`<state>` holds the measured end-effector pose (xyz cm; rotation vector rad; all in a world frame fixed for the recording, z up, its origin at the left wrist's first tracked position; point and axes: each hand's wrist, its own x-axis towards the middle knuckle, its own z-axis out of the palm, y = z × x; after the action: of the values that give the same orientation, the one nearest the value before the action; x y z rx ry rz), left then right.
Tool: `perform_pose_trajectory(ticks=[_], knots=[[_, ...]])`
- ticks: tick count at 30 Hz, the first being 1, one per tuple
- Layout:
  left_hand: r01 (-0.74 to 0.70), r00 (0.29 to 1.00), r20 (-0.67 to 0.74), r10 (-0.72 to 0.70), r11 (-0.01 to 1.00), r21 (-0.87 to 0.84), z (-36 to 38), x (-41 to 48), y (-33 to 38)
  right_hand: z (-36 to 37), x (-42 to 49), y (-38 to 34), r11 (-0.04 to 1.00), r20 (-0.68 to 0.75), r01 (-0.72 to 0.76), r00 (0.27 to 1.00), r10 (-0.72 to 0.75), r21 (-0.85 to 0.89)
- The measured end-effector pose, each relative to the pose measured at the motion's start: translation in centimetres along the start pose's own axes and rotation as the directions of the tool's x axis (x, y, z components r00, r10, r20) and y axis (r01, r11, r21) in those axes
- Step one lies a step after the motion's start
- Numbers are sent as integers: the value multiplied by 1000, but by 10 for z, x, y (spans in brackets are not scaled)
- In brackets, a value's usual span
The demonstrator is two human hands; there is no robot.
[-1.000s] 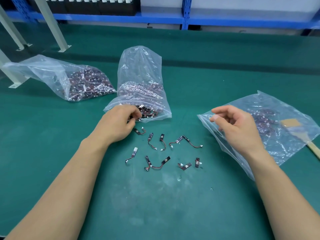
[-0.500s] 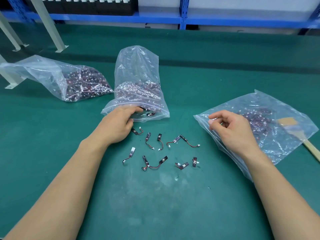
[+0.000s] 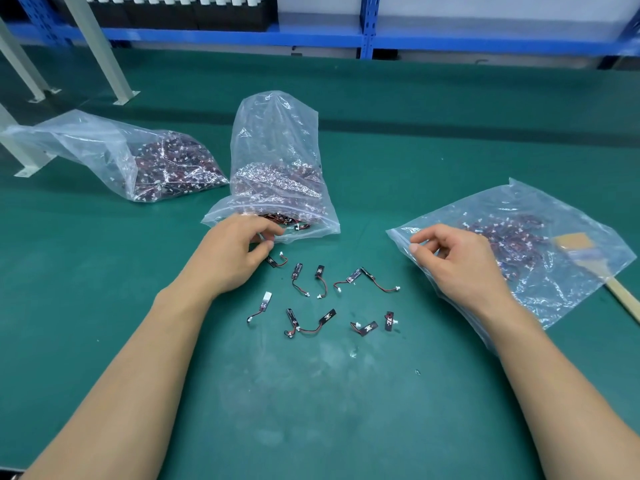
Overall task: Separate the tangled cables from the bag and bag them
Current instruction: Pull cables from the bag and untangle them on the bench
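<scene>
Green mat (image 3: 311, 393) is seen to run from the near edge of the view to a blue shelf (image 3: 311, 36) at the far side; pale posts (image 3: 100, 46) stand on it at the far left. Open mat is noted between the two forearms and behind the bags. Three clear bags holding cables are recorded: a left bag (image 3: 79, 136) lying on its side, well apart from the hands; a middle bag (image 3: 277, 133) standing upright with its mouth spread toward the viewer; a right bag (image 3: 571, 271) lying flat, its mouth edge facing left. A brush (image 3: 623, 296) lies partly under the right bag's far corner, its handle projecting to the right. About ten loose cables (image 3: 320, 271) are scattered singly or in pairs on the mat between the hands, just nearward of the middle bag's mouth. The left hand (image 3: 235, 251) is placed at that mouth, fingers curled, the nearest loose cable lying just beside its thumb; whether anything is pinched cannot be told. The right hand (image 3: 460, 265) rests over the right bag's mouth corner, fingers curled, thumb and forefinger close together; a grip on the film cannot be confirmed.
</scene>
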<state>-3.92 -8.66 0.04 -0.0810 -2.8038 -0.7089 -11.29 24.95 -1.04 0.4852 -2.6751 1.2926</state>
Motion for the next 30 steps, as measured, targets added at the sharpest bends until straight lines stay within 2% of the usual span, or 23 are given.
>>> perform_pose_trajectory(ticks=[9,16,22,30], knots=[[-29,993,-116,24,999,-42,1,0,-2,1,-2,1,1000,-1,-5,1000,5,-4],[-32,990,-143,21,996,-79,0,0,-4,0,-3,-3,1000,2,-13,1000,13,6],[48,997,-45,-56,986,-157,1,-1,-5,-1,-4,-2,1000,0,-18,1000,18,7],[47,998,47,-36,965,-257,-2,-4,-1,-1,-3,-1,1000,-3,-20,1000,20,9]])
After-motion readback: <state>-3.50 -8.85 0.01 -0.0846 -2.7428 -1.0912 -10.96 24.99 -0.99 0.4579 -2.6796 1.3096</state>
